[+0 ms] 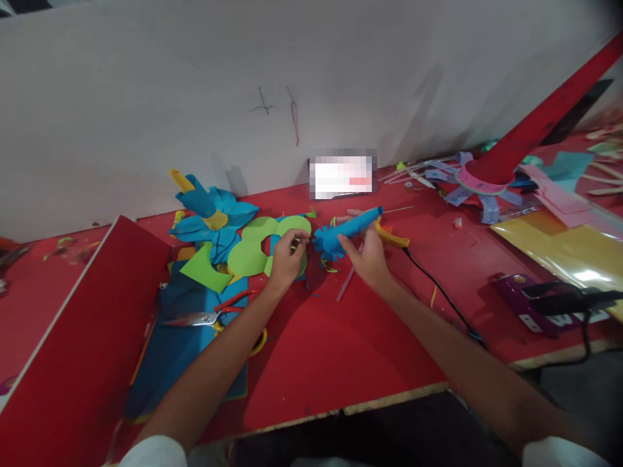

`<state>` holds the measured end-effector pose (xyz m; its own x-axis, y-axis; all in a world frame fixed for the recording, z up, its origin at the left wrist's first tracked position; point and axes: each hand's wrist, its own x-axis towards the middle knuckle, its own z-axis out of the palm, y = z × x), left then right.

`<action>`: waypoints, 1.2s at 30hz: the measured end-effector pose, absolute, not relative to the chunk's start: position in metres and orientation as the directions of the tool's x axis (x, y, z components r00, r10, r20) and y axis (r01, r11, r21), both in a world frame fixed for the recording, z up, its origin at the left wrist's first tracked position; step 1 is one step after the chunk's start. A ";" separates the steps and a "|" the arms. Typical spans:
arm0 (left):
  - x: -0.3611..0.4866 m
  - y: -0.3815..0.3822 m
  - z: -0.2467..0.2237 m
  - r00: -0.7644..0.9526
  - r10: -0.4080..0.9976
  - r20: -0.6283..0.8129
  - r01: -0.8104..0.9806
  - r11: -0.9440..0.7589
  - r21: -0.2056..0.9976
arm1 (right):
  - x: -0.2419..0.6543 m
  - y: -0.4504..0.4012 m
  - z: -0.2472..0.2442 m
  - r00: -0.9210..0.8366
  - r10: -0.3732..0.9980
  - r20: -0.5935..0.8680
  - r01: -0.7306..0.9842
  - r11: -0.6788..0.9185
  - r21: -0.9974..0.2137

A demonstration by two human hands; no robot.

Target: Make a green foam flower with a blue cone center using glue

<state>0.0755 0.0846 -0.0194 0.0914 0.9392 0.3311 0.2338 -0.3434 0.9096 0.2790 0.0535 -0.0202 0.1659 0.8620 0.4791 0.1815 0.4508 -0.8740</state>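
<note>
The right hand (370, 259) is clamped on a blue paper tube (353, 228), thumb on its near side, the tube slanting away to the right. Its fringed end points at the left hand (287, 256), just beside those fingertips; they are curled with tips close together — whether they pinch anything or touch the fringe, I cannot tell. A pale purple stick (345, 285) lies just nearside of the right thumb. Just right of the right-hand fingers is a yellow glue gun (395, 240), its black cord (433, 279) trailing alongside the forearm. Green paper lobes (244, 258) spread left of the left fingers; farther left lie red-handled scissors (213, 318) and a blue paper flower (236, 206). Well beyond both hands — a blurred screen (343, 176).
</note>
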 end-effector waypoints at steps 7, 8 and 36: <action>0.080 0.076 -0.018 0.211 0.890 0.404 0.368 -0.455 0.811 | 0.280 0.062 -0.034 0.105 0.884 0.456 0.336 0.401 -0.853; 0.081 0.074 -0.018 0.240 0.877 0.416 0.388 -0.480 0.787 | 0.281 0.061 -0.033 0.104 0.877 0.469 0.358 0.407 -0.841; 0.082 0.065 -0.010 0.402 0.801 0.444 0.576 -0.598 0.558 | 0.261 0.040 -0.037 0.026 0.836 0.549 0.417 0.490 -0.766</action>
